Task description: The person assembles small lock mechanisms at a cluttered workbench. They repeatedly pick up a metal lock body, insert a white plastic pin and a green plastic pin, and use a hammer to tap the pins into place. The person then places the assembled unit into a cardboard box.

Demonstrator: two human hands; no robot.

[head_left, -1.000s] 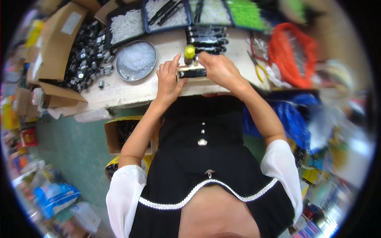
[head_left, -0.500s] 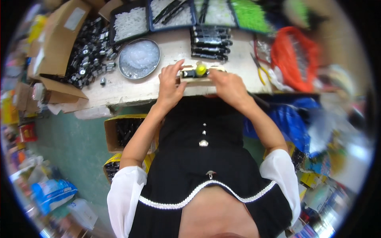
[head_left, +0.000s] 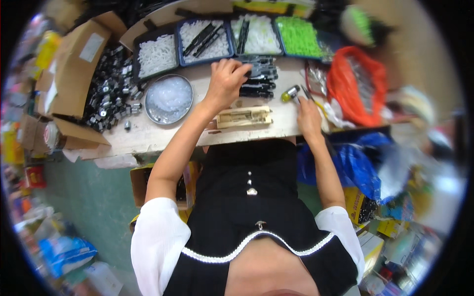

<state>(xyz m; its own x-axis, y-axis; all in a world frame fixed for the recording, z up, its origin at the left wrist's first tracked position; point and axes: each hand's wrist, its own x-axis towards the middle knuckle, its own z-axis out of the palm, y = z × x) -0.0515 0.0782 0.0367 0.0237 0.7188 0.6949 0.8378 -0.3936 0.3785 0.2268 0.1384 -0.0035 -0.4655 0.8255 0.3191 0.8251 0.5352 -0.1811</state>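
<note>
My left hand (head_left: 228, 81) is at the left end of a stack of black elongated parts (head_left: 258, 85). Its fingers are curled over the upper end of one black part, partly hiding it. To the right, my right hand (head_left: 309, 117) is closed around the handle of a small mallet (head_left: 290, 93) with a yellow-green face and a silver head. The mallet is low over the bench or resting on it. Between my hands, near the bench's front edge, lies a cream-coloured slotted fixture (head_left: 244, 117) with no black part in it.
A round metal dish (head_left: 169, 120) of translucent pieces stands left, beside a heap of black-and-silver parts (head_left: 111, 93) spilling from a cardboard box (head_left: 81, 64). Trays of white pieces (head_left: 157, 55) and green pieces (head_left: 299, 37) line the back. Pliers (head_left: 320, 104) and a red bag (head_left: 345, 98) lie right.
The black part has left the fixture. My left hand has moved up to the stack, and my right hand has carried the mallet to the right, away from the fixture.
</note>
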